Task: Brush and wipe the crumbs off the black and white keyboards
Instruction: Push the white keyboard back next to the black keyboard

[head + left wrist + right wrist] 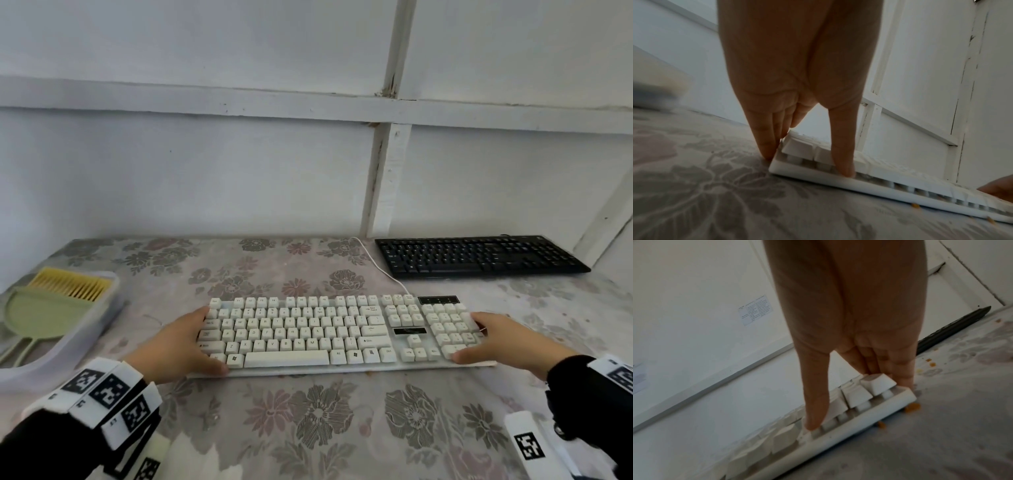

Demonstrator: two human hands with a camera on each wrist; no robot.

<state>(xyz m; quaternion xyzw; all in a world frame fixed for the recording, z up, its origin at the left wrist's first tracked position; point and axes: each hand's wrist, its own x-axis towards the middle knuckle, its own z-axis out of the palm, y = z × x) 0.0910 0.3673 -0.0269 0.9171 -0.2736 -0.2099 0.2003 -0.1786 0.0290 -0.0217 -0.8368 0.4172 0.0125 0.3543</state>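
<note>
Pale wall [205, 164] crossed by one horizontal white batten [239, 104] and one upright batten [387, 144]. Counter [308, 428] covered by a faded floral cloth, meeting the wall at the far edge. Printed paper notice [755, 309] on the wall.

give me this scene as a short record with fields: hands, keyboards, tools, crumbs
left hand: grips left end of white keyboard, thumb on the front edge
right hand: grips its right end the same way
black keyboard: far right, by the wall, untouched
brush: yellow bristles, lying in the tray at left
crumbs: orange bits on the cloth by the white keyboard's right end
</note>
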